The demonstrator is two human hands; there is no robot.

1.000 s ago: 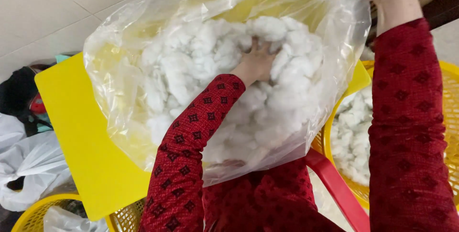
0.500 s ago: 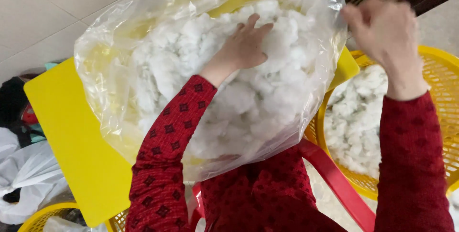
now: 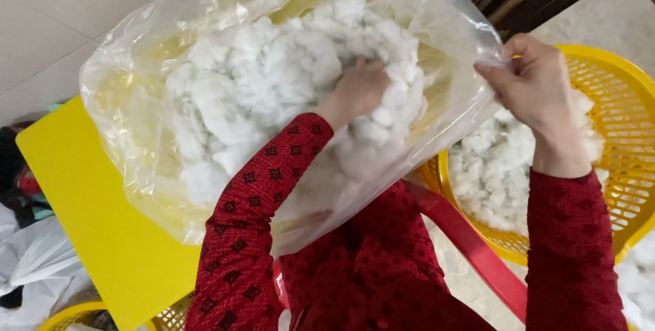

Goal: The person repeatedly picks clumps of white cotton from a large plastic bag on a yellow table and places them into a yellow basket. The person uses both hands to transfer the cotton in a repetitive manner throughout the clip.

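Just beyond the right hand's point(image 3: 539, 85) grip pinching the clear plastic bag's point(image 3: 170, 51) rim, the left hand point(image 3: 361, 89) is closing on white cotton fluff point(image 3: 259, 79) inside, risking spillage should that thin rim slip.

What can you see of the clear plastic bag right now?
The plastic bag is large, clear, thin and crinkled, bulging with white fluffy stuffing. It lies tilted over a yellow board, mouth toward the person. The left hand is buried in the stuffing through the opening; the right hand pinches the bag's rim, holding it open beside a yellow basket.
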